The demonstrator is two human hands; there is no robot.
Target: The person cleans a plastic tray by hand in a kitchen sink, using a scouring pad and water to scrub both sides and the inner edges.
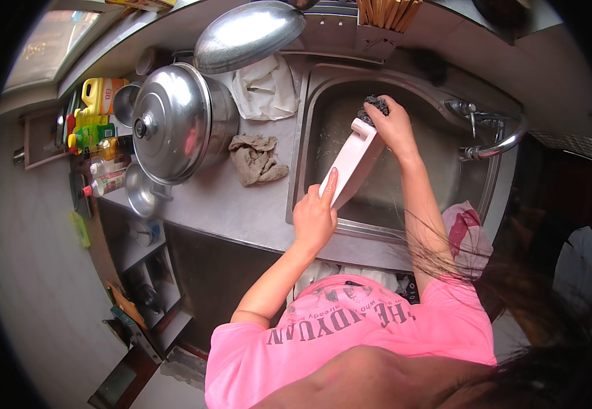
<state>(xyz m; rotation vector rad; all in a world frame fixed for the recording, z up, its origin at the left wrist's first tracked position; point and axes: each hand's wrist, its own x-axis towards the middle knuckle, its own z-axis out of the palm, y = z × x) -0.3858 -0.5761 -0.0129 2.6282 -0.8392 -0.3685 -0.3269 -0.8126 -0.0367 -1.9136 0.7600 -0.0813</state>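
Over the stainless steel sink (300, 168), my left hand (315, 217) grips the near end of a white plastic piece (348, 162), long and box-like, seen along its narrow side. A small rounded lip marks its far end. My right hand (393, 122) holds a dark metal scouring pad (376, 106) against or just beside that far end; contact is hard to tell. The piece is tilted above the basin, whose bottom looks wet. A chrome faucet (500, 145) stands at the right rim, its spout turned over the sink's edge.
Left of the sink lie a crumpled brown cloth (257, 158) and a white cloth (265, 89). Beyond them stands a large lidded steel pot (178, 122), with a loose metal lid (249, 35) behind. Several bottles (99, 135) line the left end. A pink cloth (467, 237) hangs at right.
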